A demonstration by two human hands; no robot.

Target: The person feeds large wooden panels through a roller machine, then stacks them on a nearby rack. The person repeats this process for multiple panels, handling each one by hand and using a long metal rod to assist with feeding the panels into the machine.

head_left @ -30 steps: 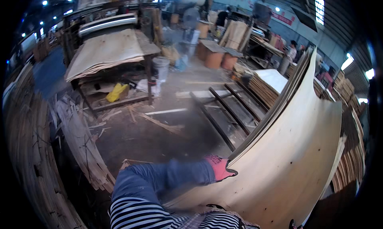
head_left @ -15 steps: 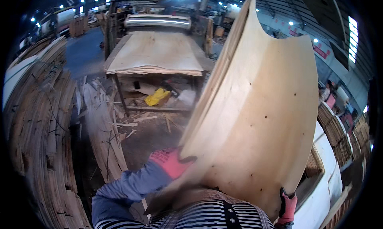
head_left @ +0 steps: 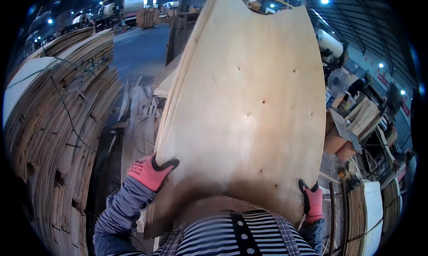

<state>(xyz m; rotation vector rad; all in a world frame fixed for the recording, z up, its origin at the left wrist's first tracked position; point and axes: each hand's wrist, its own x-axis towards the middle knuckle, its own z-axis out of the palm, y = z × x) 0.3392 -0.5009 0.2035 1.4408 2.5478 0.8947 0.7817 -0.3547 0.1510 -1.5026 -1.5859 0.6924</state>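
A large bundle of thin, pale wood veneer sheets stands up in front of my body, bowed and dotted with small dark knots. Its layered edges show along the left side. My left hand, in a pink glove with dark fingertips, clamps that left edge with the thumb on the front face. On the opposite edge, my right hand grips in the same kind of glove, thumb on the face. The fingers of both hands are hidden behind the sheets. The lower end of the bundle leans against my torso.
Tall stacks of veneer fill the left side, bound with cords. Loose wood strips litter the floor beyond my left hand. At right are cardboard boxes, a fan and another bound veneer stack. The bundle hides most of the machine behind it.
My body and view have turned right, and the bundle has swung to a more upright, central position. The machine table with its sheets is now mostly covered. Both hands keep their hold.
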